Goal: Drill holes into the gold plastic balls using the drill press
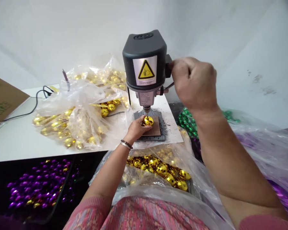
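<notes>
A dark grey bench drill press [145,48] stands on the white table, a hand-warning label on its front. My left hand [136,127] pinches a shiny gold faceted ball [148,121] on a brown board [156,127] over the drill's base [163,138]. The drill bit [147,114] comes down to the top of the ball; whether it has gone in I cannot tell. High on the right, my right hand [194,81] is closed in a fist round the drill press's feed lever [169,86], most of which the fingers hide.
Clear plastic bags of gold balls [69,124] cover the table's left side. In front of me lies an open bag of gold balls [162,169]. Purple balls [40,185] fill a dark container lower left; green balls [188,121] sit at right. A black cable [36,105] runs beside a cardboard box [4,99].
</notes>
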Available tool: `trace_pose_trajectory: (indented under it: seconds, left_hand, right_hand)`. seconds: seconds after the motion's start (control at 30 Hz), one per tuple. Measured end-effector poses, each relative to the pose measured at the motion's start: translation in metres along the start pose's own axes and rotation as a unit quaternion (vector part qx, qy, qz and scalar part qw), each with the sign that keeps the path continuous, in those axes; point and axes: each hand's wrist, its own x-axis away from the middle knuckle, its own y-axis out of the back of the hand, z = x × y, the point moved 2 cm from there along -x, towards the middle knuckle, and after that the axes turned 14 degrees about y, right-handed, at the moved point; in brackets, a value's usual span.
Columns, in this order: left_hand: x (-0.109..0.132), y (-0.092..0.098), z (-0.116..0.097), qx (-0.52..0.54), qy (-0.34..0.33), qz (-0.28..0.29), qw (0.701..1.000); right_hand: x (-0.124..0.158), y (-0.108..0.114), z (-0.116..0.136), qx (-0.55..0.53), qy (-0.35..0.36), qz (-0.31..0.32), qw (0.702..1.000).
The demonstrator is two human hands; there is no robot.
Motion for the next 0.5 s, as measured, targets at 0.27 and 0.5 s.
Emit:
trace_pose_trajectory:
  seconds: [0.27,0.5]
  left_hand:
    - [-0.002,-0.001,0.003,-0.005,-0.008,0.003,1.000]
    - [0.000,0.000,-0.001,0.017,0.000,0.033,0.999]
  right_hand:
    - [0.063,-0.014,-0.010,0.041,0.073,-0.040,0.996]
    - [0.077,-0.031,-0.029,0.086,0.205,-0.124,0.967]
